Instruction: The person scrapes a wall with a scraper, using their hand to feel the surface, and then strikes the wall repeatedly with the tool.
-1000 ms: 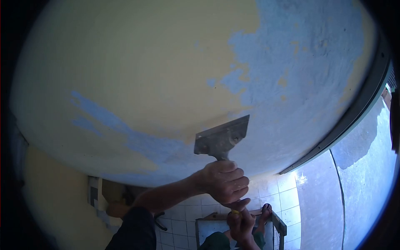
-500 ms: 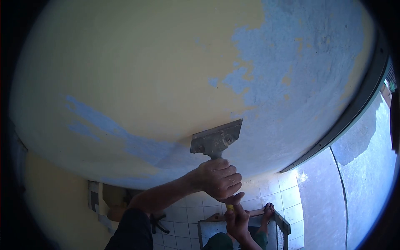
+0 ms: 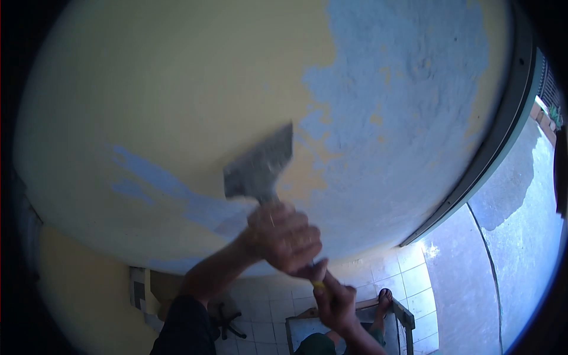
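A wide-bladed scraper [image 3: 260,164] is tilted against the wall [image 3: 177,77], its blade over cream paint beside a bared grey-blue patch [image 3: 408,89]. My left hand [image 3: 285,238] wraps round the handle just below the blade, slightly blurred. Lower down, my right hand [image 3: 336,302] is closed on the handle's end, where a bit of yellow shows. A second grey-blue strip [image 3: 154,174] runs across the paint to the left of the blade.
A dark frame strip [image 3: 473,171] edges the wall on the right. Below, my foot [image 3: 384,296] shows by a metal-framed stand [image 3: 404,316] on the tiled floor [image 3: 417,278]. A dark chair base [image 3: 228,322] sits at lower left.
Both hands and the scraper have moved up and to the left along the wall. The blade has tilted more steeply and left the lower bared area for cream paint.
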Demonstrator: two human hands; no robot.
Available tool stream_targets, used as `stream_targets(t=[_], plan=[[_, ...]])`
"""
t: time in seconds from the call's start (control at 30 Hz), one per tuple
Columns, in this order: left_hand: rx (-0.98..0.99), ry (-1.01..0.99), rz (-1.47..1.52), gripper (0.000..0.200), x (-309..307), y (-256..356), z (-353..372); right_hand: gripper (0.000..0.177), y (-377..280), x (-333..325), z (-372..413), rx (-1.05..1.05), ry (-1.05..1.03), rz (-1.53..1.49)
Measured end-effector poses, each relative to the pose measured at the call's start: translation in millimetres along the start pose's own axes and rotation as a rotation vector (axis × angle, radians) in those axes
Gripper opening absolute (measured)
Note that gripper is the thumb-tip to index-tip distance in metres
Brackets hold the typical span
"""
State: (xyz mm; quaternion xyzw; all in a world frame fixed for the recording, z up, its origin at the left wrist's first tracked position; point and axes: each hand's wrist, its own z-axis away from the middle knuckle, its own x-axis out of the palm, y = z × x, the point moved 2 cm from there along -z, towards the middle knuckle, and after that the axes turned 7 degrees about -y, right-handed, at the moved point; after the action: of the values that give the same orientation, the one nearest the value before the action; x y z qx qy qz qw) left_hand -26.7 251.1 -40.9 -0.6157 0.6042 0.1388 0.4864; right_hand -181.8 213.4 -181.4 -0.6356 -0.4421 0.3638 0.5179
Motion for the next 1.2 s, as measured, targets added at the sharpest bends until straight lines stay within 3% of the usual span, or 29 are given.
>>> stream_targets(t=[0.1,0.2,0.47,0.63,0.73,0.8,0.93,1.03,1.1,1.2], plan=[[-0.027,-0.136,0.104,0.037,8,26,11,0.040,24,16,34,0.051,0.080,0.002],[-0.070,-0.146,0.160,0.036,30,32,26,0.041,39,18,41,0.157,0.077,-0.009],[-0.039,-0.136,0.132,0.035,28,12,26,0.046,34,26,19,0.139,0.033,-0.022],[-0.004,-0.146,0.076,0.033,0,-4,7,0.048,-1,26,6,0.156,0.062,-0.076],[-0.014,0.016,-0.036,0.035,-38,-36,-22,0.048,-64,5,-33,0.065,0.022,0.081],[0.009,0.112,-0.131,0.035,-72,-58,-45,0.046,-101,-2,-50,-0.115,0.022,0.103],[0.006,0.042,-0.139,0.035,-105,-61,-63,0.048,-125,-1,-46,-0.107,-0.010,0.057],[0.008,-0.052,-0.020,0.033,-79,-20,-45,0.046,-84,11,-2,-0.137,0.037,0.077],[-0.008,-0.091,0.046,0.032,-45,-1,-30,0.048,-50,17,25,0.064,0.066,-0.057],[0.003,-0.118,0.172,0.032,-7,13,-18,0.043,-39,6,37,0.199,0.118,-0.036]])
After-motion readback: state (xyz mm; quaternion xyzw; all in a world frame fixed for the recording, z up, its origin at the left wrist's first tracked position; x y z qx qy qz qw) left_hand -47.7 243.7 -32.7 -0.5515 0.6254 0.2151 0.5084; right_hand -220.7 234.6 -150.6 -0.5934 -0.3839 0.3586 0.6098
